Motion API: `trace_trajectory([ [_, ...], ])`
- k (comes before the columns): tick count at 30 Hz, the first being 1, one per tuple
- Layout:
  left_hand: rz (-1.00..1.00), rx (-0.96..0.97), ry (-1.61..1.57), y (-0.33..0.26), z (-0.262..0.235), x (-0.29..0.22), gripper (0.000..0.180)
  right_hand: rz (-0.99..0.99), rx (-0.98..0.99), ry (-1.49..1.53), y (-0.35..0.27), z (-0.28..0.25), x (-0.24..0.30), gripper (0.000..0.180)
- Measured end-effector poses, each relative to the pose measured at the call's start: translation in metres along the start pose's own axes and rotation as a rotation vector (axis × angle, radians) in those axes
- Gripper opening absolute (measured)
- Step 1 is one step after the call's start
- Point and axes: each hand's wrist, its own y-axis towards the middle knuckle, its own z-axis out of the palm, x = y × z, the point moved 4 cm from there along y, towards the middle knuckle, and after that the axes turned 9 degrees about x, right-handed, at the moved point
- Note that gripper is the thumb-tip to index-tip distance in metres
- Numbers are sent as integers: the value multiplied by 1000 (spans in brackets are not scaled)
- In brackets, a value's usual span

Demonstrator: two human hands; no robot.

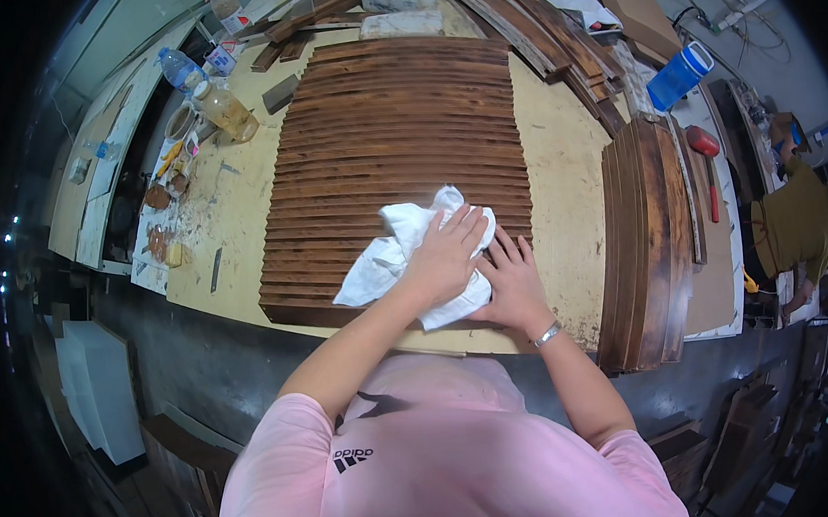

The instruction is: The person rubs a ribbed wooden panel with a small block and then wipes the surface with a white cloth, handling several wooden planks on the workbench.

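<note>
A slatted dark-brown wooden panel (394, 121) lies on the pale work table, its ridges running from left to right. On its near right part rests a crumpled white cloth (373, 269). My left hand (446, 257) lies flat on top of this cloth, fingers stretched out and pressing it against the slats. Close beside it, my right hand (512, 286) has its fingers spread at the cloth's right edge, over the panel's near right corner. That wrist wears a metal band. The slats beneath the cloth are hidden.
Stacked brown boards (645, 248) stand along the table's right side, near a red mallet (705, 144) and a blue bottle (679, 76). A jar of amber liquid (227, 109) and plastic bottles are at left. Loose strips (533, 22) lie behind. Another person (791, 223) is far right.
</note>
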Motion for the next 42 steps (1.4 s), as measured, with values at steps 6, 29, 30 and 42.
trace_trajectory([
  [6, -221, -49, 41, -130, -45, 152, 65, -21, -69, 44, -3, -10, 8, 105],
  [29, -161, -175, 76, -2, -45, 159, 59, 357, -307, 1130, 31, 7, -79, 117],
  [30, -57, -68, 117, 8, -33, 144, 65, 348, -320, 1115, 36, 16, -79, 115],
  [42, 342, 66, -33, 73, -27, 70, 57, 379, -333, 883, 32, 23, -92, 118],
])
